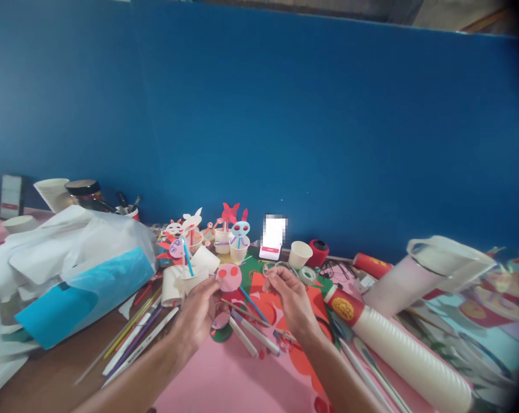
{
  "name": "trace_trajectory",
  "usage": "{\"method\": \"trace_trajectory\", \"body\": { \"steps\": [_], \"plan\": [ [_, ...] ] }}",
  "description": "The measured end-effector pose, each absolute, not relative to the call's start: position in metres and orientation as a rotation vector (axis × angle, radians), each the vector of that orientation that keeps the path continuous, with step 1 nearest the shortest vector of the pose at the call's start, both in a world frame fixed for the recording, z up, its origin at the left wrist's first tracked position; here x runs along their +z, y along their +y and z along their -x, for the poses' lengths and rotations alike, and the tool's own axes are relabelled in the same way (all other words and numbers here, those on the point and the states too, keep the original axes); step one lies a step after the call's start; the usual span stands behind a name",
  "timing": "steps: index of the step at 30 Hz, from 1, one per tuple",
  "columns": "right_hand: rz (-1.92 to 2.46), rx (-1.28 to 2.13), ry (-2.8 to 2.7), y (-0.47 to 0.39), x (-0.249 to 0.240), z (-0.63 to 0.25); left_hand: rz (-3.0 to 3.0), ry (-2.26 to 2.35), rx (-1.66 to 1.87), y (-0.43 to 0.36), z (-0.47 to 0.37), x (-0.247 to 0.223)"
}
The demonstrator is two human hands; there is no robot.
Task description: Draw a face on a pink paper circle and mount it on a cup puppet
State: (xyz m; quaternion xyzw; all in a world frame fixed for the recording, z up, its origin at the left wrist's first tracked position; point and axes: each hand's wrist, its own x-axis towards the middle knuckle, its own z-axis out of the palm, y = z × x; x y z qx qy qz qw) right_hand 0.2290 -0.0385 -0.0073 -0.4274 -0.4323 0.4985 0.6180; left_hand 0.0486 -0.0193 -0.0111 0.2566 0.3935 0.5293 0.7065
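My left hand (202, 307) is closed, pinching a pink paper disc (229, 277) with two red paper circles stuck on it like eyes. To its right, my right hand (291, 301) has thumb and forefinger pressed together; whatever is between them is too small to make out. Below the hands lie white-bodied markers (244, 337), a blue stick (253, 303) and red paper scraps (315, 301). Beside the left hand stand white paper cups (172, 285). Behind it are paper rabbit figures (241, 228) set in cups.
A lit phone (273, 236) leans at the back. Tape (308, 276) and a paper cup (300, 254) stand near it. A long cup stack (410, 347) lies right, beside a white pitcher (408, 281). Plastic bags with blue paper (85, 298) fill the left. A blue partition (311, 115) rises behind.
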Motion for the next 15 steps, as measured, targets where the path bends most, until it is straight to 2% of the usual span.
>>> {"method": "trace_trajectory", "body": {
  "steps": [15],
  "plan": [
    [1.006, 1.107, -1.047, -0.0408, -0.0056, -0.2313, -0.489, 0.880, 1.163, -0.0143, -0.0459, -0.0035]
  ]
}}
